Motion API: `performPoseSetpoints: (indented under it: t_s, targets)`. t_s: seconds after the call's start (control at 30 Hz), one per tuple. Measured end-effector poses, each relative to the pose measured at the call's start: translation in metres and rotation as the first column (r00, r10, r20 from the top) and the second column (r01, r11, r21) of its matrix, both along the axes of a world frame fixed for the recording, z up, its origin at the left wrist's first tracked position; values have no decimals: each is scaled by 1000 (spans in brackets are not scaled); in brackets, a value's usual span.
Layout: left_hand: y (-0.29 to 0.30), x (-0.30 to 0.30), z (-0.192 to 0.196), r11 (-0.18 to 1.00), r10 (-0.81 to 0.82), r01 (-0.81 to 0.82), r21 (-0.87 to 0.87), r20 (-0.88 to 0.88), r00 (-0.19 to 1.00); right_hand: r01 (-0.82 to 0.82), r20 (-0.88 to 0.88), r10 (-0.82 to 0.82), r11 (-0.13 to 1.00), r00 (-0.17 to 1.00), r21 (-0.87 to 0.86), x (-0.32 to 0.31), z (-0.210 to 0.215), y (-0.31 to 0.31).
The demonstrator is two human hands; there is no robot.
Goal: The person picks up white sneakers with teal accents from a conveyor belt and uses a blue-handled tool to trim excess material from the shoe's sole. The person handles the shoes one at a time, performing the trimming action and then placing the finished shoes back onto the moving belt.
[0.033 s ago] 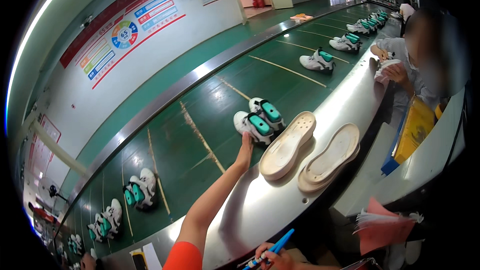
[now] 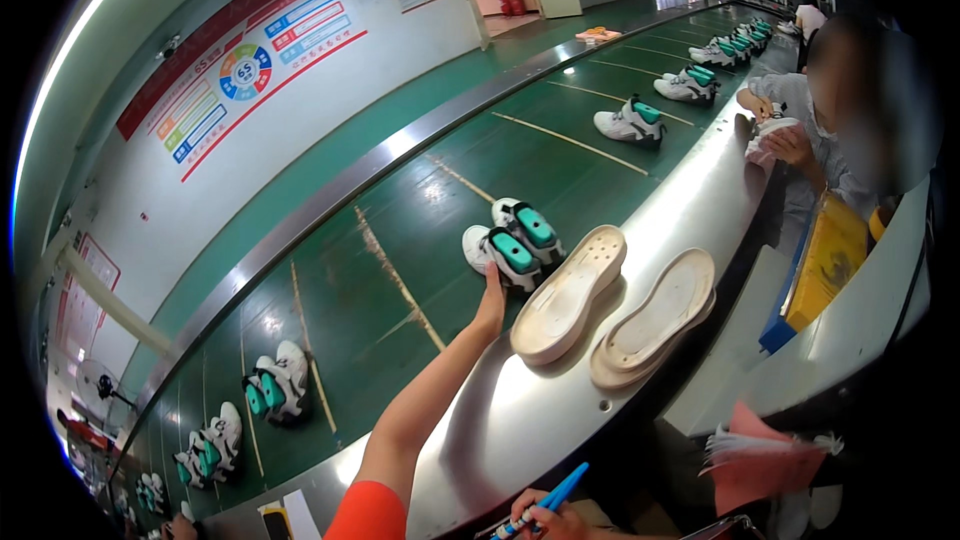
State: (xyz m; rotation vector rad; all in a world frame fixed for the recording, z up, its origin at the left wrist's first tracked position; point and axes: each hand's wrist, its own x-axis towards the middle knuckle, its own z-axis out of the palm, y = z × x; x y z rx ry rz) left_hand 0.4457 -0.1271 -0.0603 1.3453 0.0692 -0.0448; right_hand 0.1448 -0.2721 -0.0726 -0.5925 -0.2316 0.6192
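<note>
A pair of white and black sneakers with teal inserts in their openings stands on the green belt; the near sneaker [image 2: 508, 258] is at my left hand [image 2: 491, 302]. That hand reaches out from an orange sleeve and rests against the sneaker's side, its thumb showing and the other fingers mostly hidden. Low in the picture, my right hand [image 2: 548, 517] is closed around a slim blue pen-like tool [image 2: 568, 486], tip pointing up and right. Two pale shoe soles, the left one [image 2: 570, 295] and the right one [image 2: 660, 310], lie on the metal ledge beside the sneakers.
More sneakers stand along the belt [image 2: 400, 230], both at lower left [image 2: 280, 380] and far right [image 2: 628, 123]. At right, a co-worker's hands [image 2: 790, 145] hold a pale shoe. Near them are a yellow and blue bin [image 2: 815, 265] and a pink paper bundle [image 2: 765, 465].
The whole view has shifted very slightly. Both hands, the sneakers and the soles keep their places relative to one another.
</note>
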Motion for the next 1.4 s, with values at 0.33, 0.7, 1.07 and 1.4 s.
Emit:
performPoseSetpoints:
  t_s: [0.33, 0.7, 1.07, 1.4]
  targets:
    - [3, 152, -35, 908, -397, 398, 132, -38, 917, 120, -202, -173, 961, 964, -250, -5, -2, -25]
    - [156, -101, 3, 961, -29, -3, 277, 112, 993, -15, -267, -74, 948, 961, -318, -14, -11, 8]
    - [355, -271, -50, 180, 825, -857, 483, 401, 399, -11, 11, 16, 912, 1000, -411, -9, -13, 66]
    - [376, -260, -3, 132, 757, -662, 738, 356, 547, 7, 152, 69, 892, 986, -452, -26, 10, 86]
